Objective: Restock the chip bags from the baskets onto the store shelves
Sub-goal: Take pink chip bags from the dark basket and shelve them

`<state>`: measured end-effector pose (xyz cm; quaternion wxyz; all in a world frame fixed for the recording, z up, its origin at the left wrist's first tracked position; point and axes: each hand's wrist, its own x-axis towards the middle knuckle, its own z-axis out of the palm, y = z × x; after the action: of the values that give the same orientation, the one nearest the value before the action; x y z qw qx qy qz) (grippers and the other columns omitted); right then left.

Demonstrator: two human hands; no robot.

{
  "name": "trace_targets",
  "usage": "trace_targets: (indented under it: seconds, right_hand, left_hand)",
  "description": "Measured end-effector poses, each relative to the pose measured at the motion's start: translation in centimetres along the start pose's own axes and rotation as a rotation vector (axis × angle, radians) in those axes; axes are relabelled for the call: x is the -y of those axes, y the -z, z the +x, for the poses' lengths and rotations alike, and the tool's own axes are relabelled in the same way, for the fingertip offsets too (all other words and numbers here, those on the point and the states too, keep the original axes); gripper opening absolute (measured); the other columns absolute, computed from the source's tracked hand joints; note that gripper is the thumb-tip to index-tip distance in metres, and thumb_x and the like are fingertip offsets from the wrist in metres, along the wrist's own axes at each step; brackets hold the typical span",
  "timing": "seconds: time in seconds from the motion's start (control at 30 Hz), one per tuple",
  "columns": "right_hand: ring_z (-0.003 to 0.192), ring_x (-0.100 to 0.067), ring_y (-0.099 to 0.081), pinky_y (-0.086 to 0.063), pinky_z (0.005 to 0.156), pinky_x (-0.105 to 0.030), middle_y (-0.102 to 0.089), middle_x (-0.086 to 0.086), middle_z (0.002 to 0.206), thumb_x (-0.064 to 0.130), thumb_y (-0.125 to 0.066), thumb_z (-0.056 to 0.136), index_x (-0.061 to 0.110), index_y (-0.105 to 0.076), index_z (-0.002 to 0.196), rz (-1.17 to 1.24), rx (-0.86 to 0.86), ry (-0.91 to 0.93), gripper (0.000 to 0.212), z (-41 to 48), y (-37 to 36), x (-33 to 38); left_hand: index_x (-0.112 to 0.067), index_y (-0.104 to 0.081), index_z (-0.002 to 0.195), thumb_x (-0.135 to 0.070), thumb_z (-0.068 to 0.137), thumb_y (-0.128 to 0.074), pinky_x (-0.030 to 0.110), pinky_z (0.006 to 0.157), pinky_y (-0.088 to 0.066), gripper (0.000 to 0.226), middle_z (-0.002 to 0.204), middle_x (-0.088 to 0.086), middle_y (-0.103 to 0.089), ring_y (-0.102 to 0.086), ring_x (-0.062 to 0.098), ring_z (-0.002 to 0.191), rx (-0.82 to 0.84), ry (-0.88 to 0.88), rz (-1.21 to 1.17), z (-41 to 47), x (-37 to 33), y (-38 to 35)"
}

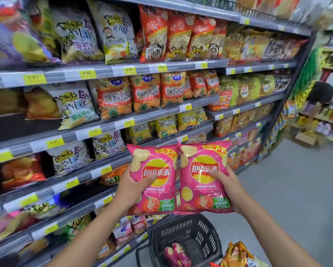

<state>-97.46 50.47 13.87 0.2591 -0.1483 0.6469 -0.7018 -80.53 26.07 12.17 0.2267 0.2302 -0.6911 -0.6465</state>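
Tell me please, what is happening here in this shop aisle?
A person is restocking chips. The left hand grips one pink Lay's tomato bag and the right hand grips a second Lay's bag. The two bags are held up side by side in front of the snack shelves, not yet placed on any shelf. Below them stands a black basket with at least one more pink bag inside.

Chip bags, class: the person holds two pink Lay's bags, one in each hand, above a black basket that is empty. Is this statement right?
Not quite. In the head view the black basket is not empty: a pink bag lies in its bottom. The rest stands: the left hand grips the left Lay's bag and the right hand the right Lay's bag, above the basket.
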Motion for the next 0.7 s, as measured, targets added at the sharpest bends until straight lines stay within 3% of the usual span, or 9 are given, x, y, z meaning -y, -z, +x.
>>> trace_targets:
  seconds: [0.2,0.27,0.4,0.47,0.57,0.7]
  right_hand:
    - [0.091,-0.035,-0.077,-0.062,0.072,-0.045,-0.079,-0.009,0.104,0.057,-0.096,0.041,0.027,-0.057,0.122,-0.030,0.162,-0.024,0.095,-2.2,-3.1,-0.5]
    - [0.092,-0.035,-0.077,-0.062,0.075,-0.046,-0.078,-0.009,0.105,0.056,-0.099,0.033,0.026,-0.058,0.123,-0.071,0.229,-0.028,0.103,-2.6,-5.0,-0.7]
    - [0.093,-0.032,-0.077,-0.061,0.085,-0.050,-0.079,-0.007,0.104,0.045,-0.096,0.046,0.022,-0.061,0.123,-0.126,0.347,-0.024,0.088,-3.2,-10.1,-1.5]
    - [0.094,-0.032,-0.077,-0.060,0.088,-0.053,-0.079,-0.007,0.106,0.040,-0.100,0.056,0.022,-0.061,0.125,-0.143,0.424,-0.040,0.082,-3.7,-13.4,-2.1]
    - [0.093,-0.033,-0.077,-0.061,0.087,-0.053,-0.079,-0.008,0.105,0.027,-0.090,0.069,0.023,-0.058,0.126,-0.146,0.544,-0.068,0.065,-5.3,-19.0,-3.0]
    - [0.091,-0.032,-0.077,-0.061,0.080,-0.047,-0.079,-0.008,0.103,0.026,-0.085,0.071,0.021,-0.061,0.124,-0.166,0.702,-0.095,0.059,-8.7,-27.0,-4.4]
  left_hand:
    - [-0.035,-0.064,0.120,-0.031,0.082,-0.088,0.046,0.087,-0.063,0.045,0.105,-0.007,-0.080,-0.078,0.016,0.094,-0.169,-0.012,0.060,-5.4,0.0,2.9]
    - [-0.038,-0.064,0.120,-0.033,0.082,-0.088,0.045,0.088,-0.062,0.044,0.107,-0.008,-0.079,-0.077,0.017,0.097,-0.224,-0.009,0.062,-7.2,0.3,4.7]
    - [-0.040,-0.063,0.122,-0.037,0.084,-0.086,0.035,0.088,-0.060,0.045,0.108,-0.016,-0.078,-0.075,0.007,0.098,-0.354,-0.006,0.082,-11.8,0.6,9.0]
    - [-0.038,-0.064,0.124,-0.047,0.080,-0.088,0.041,0.093,-0.060,0.051,0.109,-0.015,-0.078,-0.075,0.008,0.100,-0.435,0.016,0.100,-14.4,1.0,11.8]
    - [-0.036,-0.062,0.130,-0.053,0.076,-0.089,0.042,0.094,-0.060,0.063,0.112,-0.012,-0.078,-0.074,0.008,0.102,-0.565,0.056,0.089,-18.9,1.7,16.2]
    - [-0.038,-0.059,0.125,-0.042,0.081,-0.087,0.034,0.086,-0.062,0.052,0.106,-0.012,-0.077,-0.075,0.004,0.093,-0.750,0.084,0.100,-25.5,2.0,21.7]
